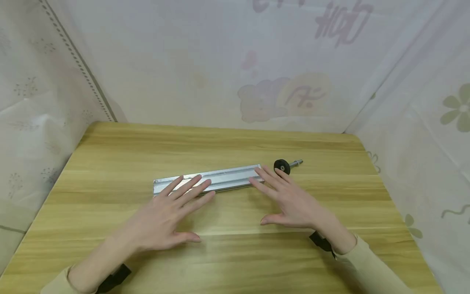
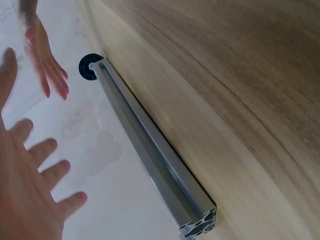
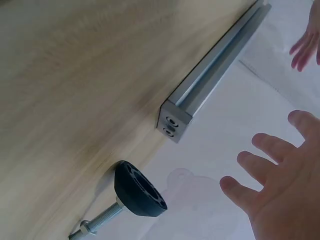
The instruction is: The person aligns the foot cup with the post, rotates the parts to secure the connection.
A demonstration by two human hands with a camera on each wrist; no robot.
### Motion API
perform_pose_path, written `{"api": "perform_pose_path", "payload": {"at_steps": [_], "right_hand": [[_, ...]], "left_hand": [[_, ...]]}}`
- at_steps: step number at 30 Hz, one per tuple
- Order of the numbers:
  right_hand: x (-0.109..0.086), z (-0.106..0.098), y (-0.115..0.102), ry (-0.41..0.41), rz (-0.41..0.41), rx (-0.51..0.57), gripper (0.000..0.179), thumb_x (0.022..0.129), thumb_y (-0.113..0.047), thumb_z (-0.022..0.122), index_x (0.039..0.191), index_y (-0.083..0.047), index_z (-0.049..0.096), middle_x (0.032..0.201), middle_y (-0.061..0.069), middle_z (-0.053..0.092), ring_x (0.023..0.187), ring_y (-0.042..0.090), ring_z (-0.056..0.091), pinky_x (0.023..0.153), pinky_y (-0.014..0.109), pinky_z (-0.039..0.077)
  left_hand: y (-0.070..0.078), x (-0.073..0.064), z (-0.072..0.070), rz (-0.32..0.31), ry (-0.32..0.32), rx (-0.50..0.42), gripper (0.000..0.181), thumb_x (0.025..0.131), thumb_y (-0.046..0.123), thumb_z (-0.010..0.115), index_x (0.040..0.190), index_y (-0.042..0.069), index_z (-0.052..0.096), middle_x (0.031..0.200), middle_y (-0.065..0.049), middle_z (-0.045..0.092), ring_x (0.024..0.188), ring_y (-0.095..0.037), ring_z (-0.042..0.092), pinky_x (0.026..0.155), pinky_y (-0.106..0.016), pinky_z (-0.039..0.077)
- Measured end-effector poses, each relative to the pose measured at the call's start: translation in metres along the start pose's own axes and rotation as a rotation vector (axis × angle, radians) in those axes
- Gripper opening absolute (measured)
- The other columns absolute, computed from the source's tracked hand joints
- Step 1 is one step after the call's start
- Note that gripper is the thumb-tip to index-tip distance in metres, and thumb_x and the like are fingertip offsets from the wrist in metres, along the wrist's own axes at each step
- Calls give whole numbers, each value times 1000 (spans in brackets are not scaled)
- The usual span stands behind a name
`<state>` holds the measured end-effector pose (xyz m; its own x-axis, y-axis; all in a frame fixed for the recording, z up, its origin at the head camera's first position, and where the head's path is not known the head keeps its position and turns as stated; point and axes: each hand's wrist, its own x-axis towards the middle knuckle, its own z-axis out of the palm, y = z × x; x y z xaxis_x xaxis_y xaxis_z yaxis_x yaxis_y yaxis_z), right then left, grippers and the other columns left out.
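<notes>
An aluminium extrusion profile with grooves along its length lies on the wooden table. In the right wrist view, one end of the profile carries a plate with two holes. Beside that end lies a levelling foot with a round black base and a threaded bolt with a nut. My left hand hovers above the table near the profile's left part, fingers spread and holding nothing. With its fingers also spread, my right hand is above the profile's right end, close to the levelling foot.
The wooden table has rounded back corners. White printed cloth hangs behind it and on both sides. A black strap sits on the right wrist and another black strap on the left.
</notes>
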<state>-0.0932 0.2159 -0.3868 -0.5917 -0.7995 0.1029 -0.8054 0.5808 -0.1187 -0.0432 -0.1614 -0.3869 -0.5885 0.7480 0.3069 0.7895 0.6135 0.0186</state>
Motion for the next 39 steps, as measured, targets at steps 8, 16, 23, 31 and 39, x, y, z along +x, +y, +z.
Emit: {"api": "perform_pose_path", "payload": {"at_steps": [8,16,23,31,39], "right_hand": [[19,11,19,-30,77,59,109,88,-62,70,166,-22,5,174,7,10,160,35,20,124,59,25],[31,22,31,-64,172,129,106,91,-67,63,166,-23,3,175,4,9,161,31,17,123,59,28],[45,30,37,-90,207,174,109,90,-68,63,166,-23,1,173,10,16,160,32,19,123,56,31],[53,35,40,-155,272,212,108,90,-58,70,166,-19,5,171,14,23,155,34,32,118,54,39],[59,39,39,-144,235,166,81,97,-31,70,161,-6,27,161,16,39,146,32,46,117,48,42]], "left_hand": [[-14,1,8,-87,26,-12,98,87,76,56,163,18,30,167,-8,35,154,-33,35,124,-53,26],[-28,4,14,-210,-77,-72,103,89,76,54,165,15,20,169,-9,30,156,-34,31,123,-57,27],[-45,7,25,-333,-179,-130,105,87,70,64,163,11,24,166,-13,37,153,-36,37,124,-58,27],[-56,12,29,-371,-199,-160,101,84,59,74,158,4,35,149,-22,54,137,-44,52,112,-62,41],[-59,14,33,-392,-222,-164,81,83,34,83,151,7,49,138,-18,62,127,-38,58,101,-59,50]]}}
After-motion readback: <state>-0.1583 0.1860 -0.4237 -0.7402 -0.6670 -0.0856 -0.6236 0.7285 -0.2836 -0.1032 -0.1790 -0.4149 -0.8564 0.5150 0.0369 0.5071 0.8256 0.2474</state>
